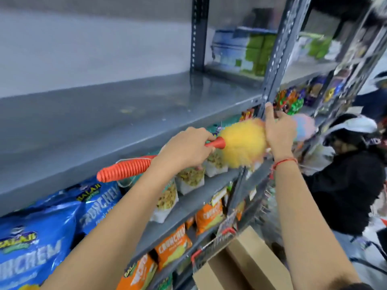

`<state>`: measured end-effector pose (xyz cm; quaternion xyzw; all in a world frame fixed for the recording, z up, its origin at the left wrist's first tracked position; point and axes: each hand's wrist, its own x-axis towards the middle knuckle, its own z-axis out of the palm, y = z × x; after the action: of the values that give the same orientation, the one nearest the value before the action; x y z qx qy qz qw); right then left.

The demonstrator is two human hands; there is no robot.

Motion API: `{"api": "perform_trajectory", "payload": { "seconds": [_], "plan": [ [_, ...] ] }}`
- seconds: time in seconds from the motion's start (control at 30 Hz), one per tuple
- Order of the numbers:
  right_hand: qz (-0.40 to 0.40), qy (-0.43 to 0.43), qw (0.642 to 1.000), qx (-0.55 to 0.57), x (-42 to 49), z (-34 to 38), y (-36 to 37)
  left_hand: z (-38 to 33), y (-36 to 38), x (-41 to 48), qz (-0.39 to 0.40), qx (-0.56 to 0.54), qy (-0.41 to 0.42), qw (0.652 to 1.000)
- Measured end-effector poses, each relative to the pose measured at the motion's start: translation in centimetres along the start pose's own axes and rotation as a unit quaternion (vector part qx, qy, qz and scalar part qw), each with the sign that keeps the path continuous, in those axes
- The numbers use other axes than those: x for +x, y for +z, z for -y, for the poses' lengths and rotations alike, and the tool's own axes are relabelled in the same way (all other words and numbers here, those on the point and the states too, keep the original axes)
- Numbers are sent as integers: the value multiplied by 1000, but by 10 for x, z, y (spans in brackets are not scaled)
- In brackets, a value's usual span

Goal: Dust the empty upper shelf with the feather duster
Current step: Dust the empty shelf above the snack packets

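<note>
The feather duster has an orange ribbed handle and a fluffy head that is yellow near the handle and pink and blue at the tip. My left hand grips the handle just behind the head. My right hand lies on the fluffy head with its fingers closed into it, by the grey upright post. The duster hangs in front of and slightly below the front edge of the empty grey upper shelf, which shows a few faint specks.
Blue snack bags fill the shelf below at left; orange bags and white packets sit lower down. Green and blue boxes stand on the neighbouring upper bay. A person in black crouches at right. Cardboard boxes sit below.
</note>
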<state>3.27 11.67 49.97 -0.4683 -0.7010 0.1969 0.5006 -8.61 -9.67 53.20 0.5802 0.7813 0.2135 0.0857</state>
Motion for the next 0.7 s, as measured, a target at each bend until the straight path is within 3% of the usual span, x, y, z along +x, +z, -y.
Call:
{"api": "perform_trajectory", "payload": {
  "seconds": [0.2,0.7],
  "plan": [
    [-49,-69,994,76,26,54,5,18,-57,-36,-90,-35,-3,995],
    [55,-152,971,178,-6,139,85,63,-111,-104,-169,-12,-105,980]
  ]
}}
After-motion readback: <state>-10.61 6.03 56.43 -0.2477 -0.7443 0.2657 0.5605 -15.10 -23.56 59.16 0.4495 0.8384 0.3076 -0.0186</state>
